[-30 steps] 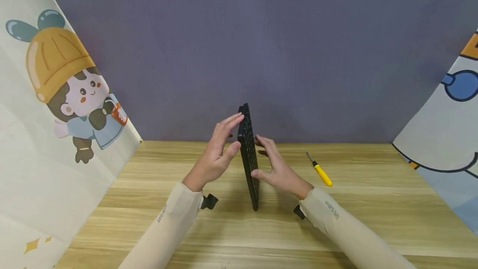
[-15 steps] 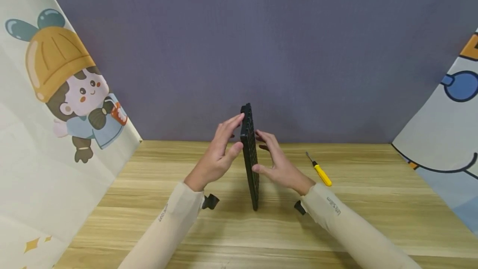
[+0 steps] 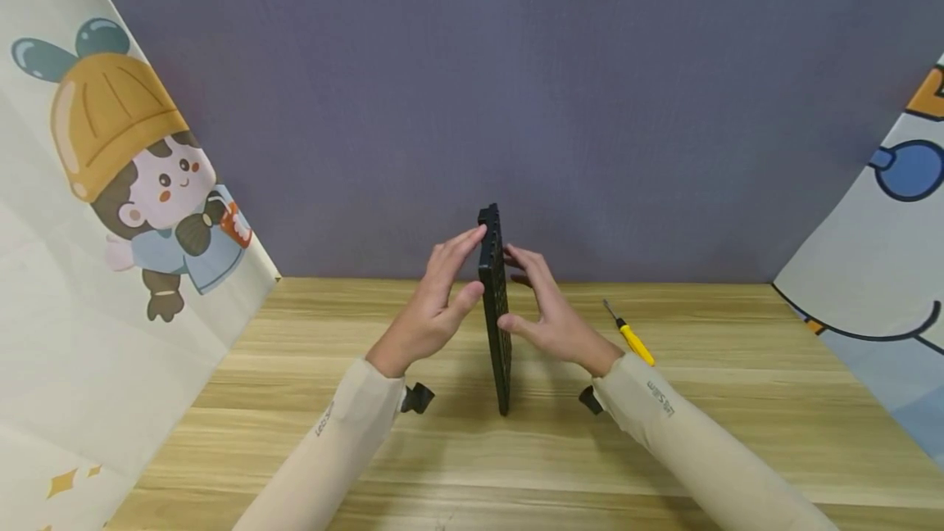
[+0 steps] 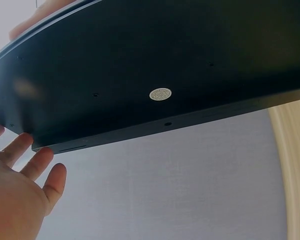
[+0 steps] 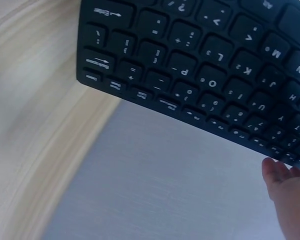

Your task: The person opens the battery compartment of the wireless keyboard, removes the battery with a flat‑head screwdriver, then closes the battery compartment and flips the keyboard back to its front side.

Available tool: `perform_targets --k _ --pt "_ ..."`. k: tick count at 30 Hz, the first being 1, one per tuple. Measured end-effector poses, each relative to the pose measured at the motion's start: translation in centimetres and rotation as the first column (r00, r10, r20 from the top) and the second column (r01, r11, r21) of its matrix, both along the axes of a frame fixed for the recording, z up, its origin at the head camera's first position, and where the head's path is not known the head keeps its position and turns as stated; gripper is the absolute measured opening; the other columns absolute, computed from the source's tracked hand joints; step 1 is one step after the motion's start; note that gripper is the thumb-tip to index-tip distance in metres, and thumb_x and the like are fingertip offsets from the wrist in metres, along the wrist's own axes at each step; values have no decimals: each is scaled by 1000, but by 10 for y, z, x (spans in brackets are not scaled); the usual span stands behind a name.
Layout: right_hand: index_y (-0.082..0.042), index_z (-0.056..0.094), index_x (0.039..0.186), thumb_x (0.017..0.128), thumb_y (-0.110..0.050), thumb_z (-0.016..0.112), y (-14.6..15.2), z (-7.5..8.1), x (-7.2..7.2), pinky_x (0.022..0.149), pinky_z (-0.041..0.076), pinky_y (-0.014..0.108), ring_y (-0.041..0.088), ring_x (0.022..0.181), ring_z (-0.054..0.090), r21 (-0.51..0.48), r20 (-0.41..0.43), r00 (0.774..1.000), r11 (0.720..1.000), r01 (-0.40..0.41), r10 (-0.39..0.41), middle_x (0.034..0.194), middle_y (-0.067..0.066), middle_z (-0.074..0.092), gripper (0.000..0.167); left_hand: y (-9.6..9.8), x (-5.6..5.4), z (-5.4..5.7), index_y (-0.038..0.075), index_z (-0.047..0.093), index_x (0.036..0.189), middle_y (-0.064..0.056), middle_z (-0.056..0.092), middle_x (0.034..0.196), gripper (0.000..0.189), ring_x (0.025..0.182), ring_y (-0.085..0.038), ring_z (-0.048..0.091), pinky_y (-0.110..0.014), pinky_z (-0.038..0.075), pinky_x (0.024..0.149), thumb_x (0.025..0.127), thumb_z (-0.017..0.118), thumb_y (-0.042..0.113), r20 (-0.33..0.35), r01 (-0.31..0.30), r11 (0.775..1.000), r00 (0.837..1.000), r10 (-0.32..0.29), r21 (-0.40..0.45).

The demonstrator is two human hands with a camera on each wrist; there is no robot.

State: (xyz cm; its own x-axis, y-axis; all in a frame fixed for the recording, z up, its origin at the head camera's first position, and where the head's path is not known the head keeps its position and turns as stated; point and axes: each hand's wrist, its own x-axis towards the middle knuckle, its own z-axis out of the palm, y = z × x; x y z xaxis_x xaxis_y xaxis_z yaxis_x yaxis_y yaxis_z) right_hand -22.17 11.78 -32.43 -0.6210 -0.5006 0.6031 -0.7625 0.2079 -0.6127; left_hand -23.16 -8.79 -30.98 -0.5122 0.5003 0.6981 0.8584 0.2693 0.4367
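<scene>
A slim black keyboard (image 3: 497,326) stands on its short end on the table, its keys (image 5: 212,82) facing right and its smooth back (image 4: 140,60) with a small round sticker (image 4: 160,94) facing left. My left hand (image 3: 431,314) is at the back's upper part, fingers extended, fingertips right at the upper end and thumb by the near edge. On the key side is my right hand (image 3: 556,318), fingers loosely bent, its thumb tip overlapping the keys in the head view. Neither hand curls round the keyboard.
A screwdriver (image 3: 634,342) with a yellow handle lies on the wooden table (image 3: 295,449), right of the right hand. A grey-purple panel (image 3: 627,105) rises behind the table. Printed cartoon sheets (image 3: 44,269) flank it on both sides.
The keyboard's upper end has shifted slightly right, bringing it closer to upright. My left hand has moved a little right with it, and my right hand's fingers have risen slightly.
</scene>
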Motion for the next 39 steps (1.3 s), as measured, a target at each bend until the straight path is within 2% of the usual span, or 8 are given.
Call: perform_targets --k 3,8,14,22,30,34,39 --pt "-1 15 150 85 -64 51 1 -2 -4 103 27 57 42 131 27 -9 4 1000 1000 10 -10 145 25 21 97 1 0 0 16 22 152 0 26 152 64 131 -21 28 -53 28 103 100 30 52 5 -3 1000 1000 3 -3" --pt "-3 14 150 86 -61 53 2 0 -5 103 26 58 41 131 28 -26 9 1000 1000 6 -6 146 21 21 95 3 0 -2 17 20 152 0 26 152 63 132 -21 28 -53 28 103 100 32 51 12 -2 1000 1000 2 -4" --pt "3 14 148 86 -62 52 1 10 1 104 26 57 43 130 29 -46 4 1000 999 6 -6 144 27 21 98 6 3 -3 15 19 152 -1 27 151 63 131 -22 29 -52 28 103 100 33 49 35 10 1000 999 -11 20" --pt "4 14 148 84 -63 52 2 19 0 104 27 56 39 131 29 -73 -11 1000 997 2 -3 143 29 20 100 14 23 12 -4 16 146 -23 28 144 67 131 -36 29 -50 30 103 102 37 41 87 70 994 993 -77 79" --pt "3 15 149 84 -63 52 4 25 1 103 26 57 44 129 29 -72 -30 999 997 20 -22 143 28 22 100 16 -2 -15 15 8 152 -15 23 146 76 132 -25 27 -45 31 101 95 36 58 110 29 998 993 -36 63" --pt "3 15 149 84 -63 53 5 28 1 104 26 56 40 130 30 -73 -43 999 997 20 -23 144 26 23 100 16 -6 -20 21 6 152 -15 19 148 76 133 -21 24 -45 29 104 94 38 59 131 23 998 991 -31 59" --pt "6 14 148 83 -63 52 6 32 0 104 25 57 41 130 29 -74 -58 998 997 15 -19 144 27 22 102 17 -6 -23 28 3 152 -4 14 153 78 134 -24 24 -54 28 103 92 38 64 213 14 999 977 -21 34"
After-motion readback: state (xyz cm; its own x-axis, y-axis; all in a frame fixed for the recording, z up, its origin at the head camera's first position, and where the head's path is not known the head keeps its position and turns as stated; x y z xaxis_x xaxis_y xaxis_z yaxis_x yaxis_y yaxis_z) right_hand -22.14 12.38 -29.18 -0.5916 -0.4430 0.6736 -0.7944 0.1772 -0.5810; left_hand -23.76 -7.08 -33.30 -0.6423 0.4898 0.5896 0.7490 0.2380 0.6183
